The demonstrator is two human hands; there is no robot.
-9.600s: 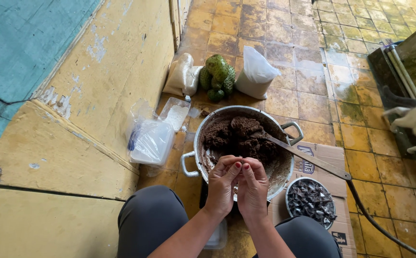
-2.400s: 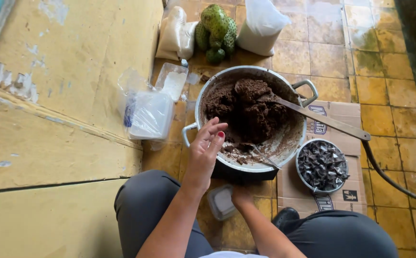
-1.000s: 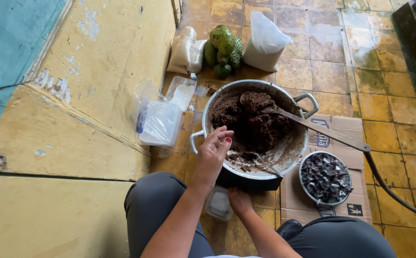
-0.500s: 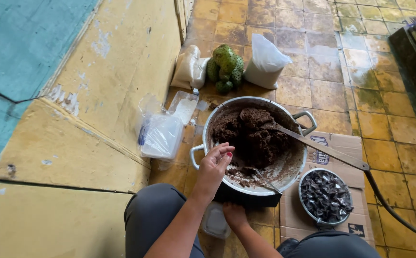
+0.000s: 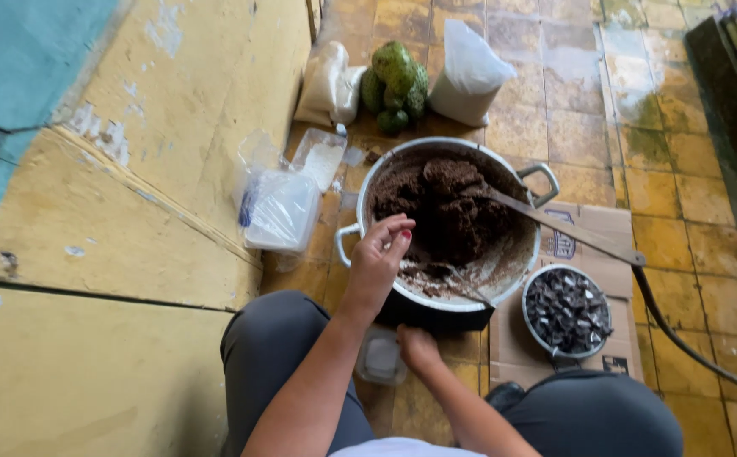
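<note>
large metal pot (image 5: 368, 182) of dark brown paste (image 5: 449, 211): directly ahead of both hands, on the tiled floor (image 5: 546, 127). left hand (image 5: 378, 258): over the pot's near-left rim, fingers loosely curled, tips pinched together; contents, if any, cannot be told. right hand (image 5: 417, 347): low, below the pot's near edge, closed state not discernible. long wooden paddle (image 5: 567, 230): leaning in the paste, right of the left hand. small bowl of dark pieces (image 5: 567, 309): right of the right hand, on cardboard (image 5: 593, 224). clear plastic bags (image 5: 279, 207): left of the left hand.
</note>
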